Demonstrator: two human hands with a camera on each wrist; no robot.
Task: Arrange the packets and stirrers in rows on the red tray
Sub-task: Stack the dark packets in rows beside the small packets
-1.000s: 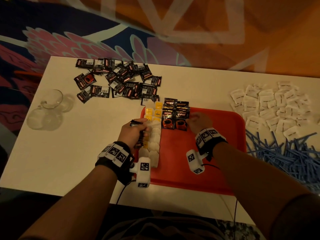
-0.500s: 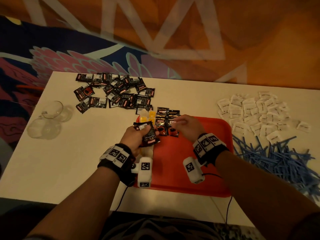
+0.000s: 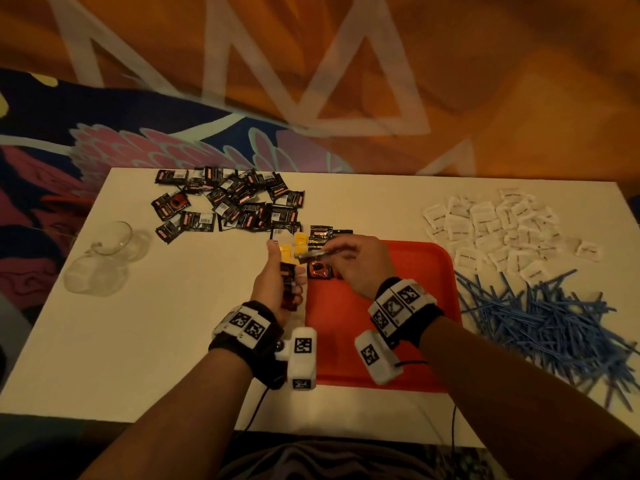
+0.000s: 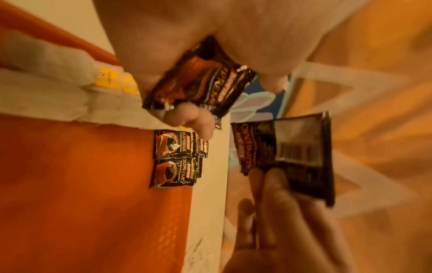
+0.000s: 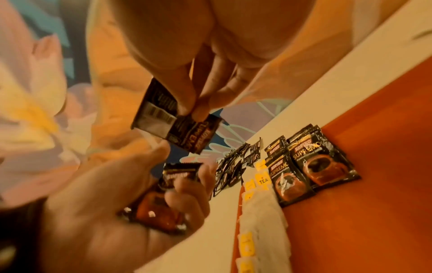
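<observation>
Setting: white table [image 3: 194, 341] against an orange and floral backdrop, dim warm light; red tray [image 3: 408, 306] at lower centre of the head view
Change: half a second ago the right hand was down at the coffee rows at the tray's upper-left corner and the left held its stack fanned out; now the right hand [image 3: 353, 261] has risen and has a single packet lifted clear, just above the left hand's stack
Meaning: judged from this, one more coffee packet has been drawn from the stack and is about to go down beside the two rows already begun; most of the task remains
Left hand: left hand [image 3: 277, 289] sits at the tray's left edge, fingers curled around a stack of coffee packets [image 4: 201, 83], thumb pointing up
Right hand: thumb and fingertips pinch the single coffee packet [image 5: 175, 122] by its edge, barcode side showing, other fingers loosely bent
On the tray: coffee rows [image 3: 322, 258] at the upper-left corner, overlapping like tiles; a column of tea bags [image 5: 261, 212] with yellow tags along the left edge, touching the coffee rows
Waiting, upper left of frame: loose heap of dark coffee packets [image 3: 228, 206] on the table
Waiting, right of frame: white packets [image 3: 495, 230] scattered beyond the tray, and a pile of blue stirrers [image 3: 540, 320] below them, none yet on the tray
Also: glass cups [image 3: 104, 258] at the left edge of the table
</observation>
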